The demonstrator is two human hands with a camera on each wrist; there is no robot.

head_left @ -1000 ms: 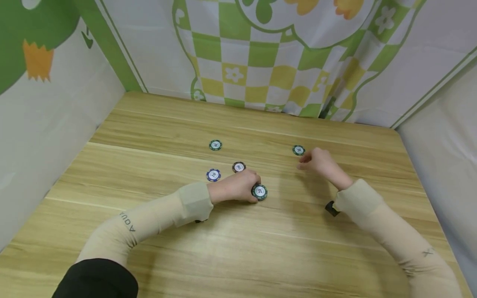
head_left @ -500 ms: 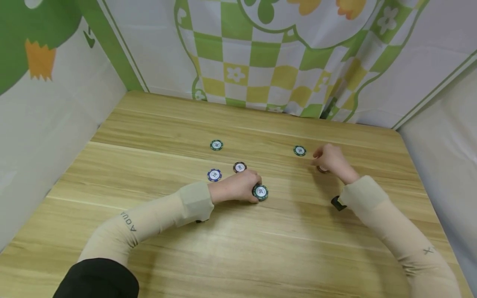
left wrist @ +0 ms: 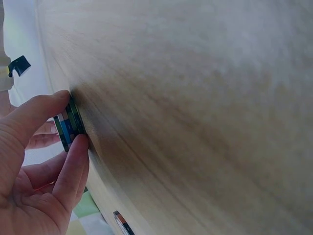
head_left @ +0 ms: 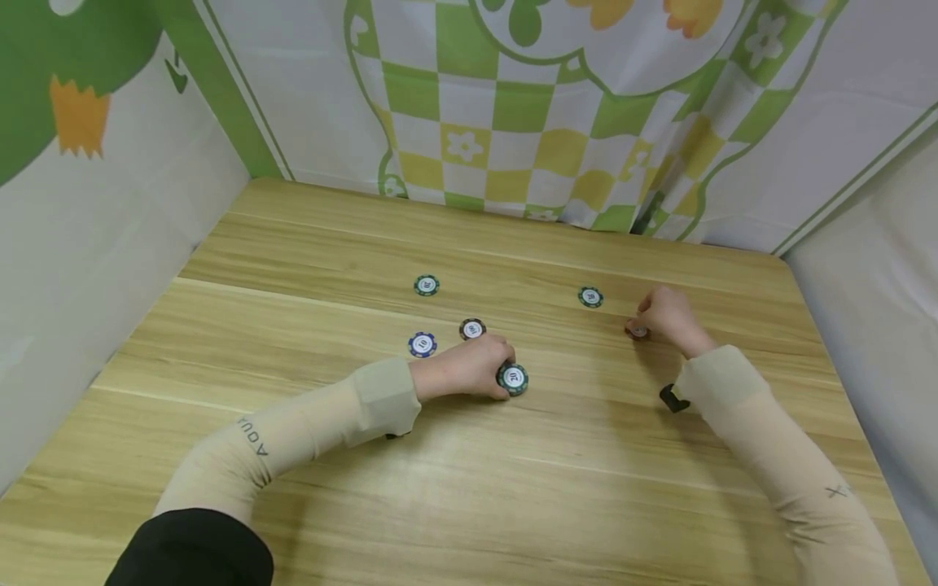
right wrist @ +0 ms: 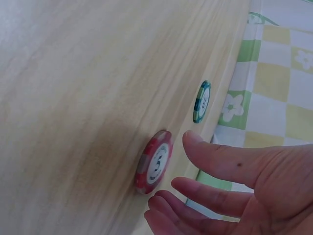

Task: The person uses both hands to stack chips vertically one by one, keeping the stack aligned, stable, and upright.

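My left hand grips a short stack of poker chips by its edges, with a green chip marked 20 on top. In the left wrist view, thumb and fingers pinch the stack's side close to the tabletop. My right hand is over a red poker chip marked 5, lying flat. In the right wrist view, its thumb and fingers are spread beside that chip, fingertips right at its rim. A green chip lies just left of my right hand.
Beyond my left hand lie a dark brown chip and a blue chip marked 10. Another green chip is farther back. The wooden table ends at a patterned curtain, with white fabric walls at both sides.
My right hand has moved right, from beside the back green chip to the red chip, which came into view. My left hand keeps its grip on the stack in the same place.
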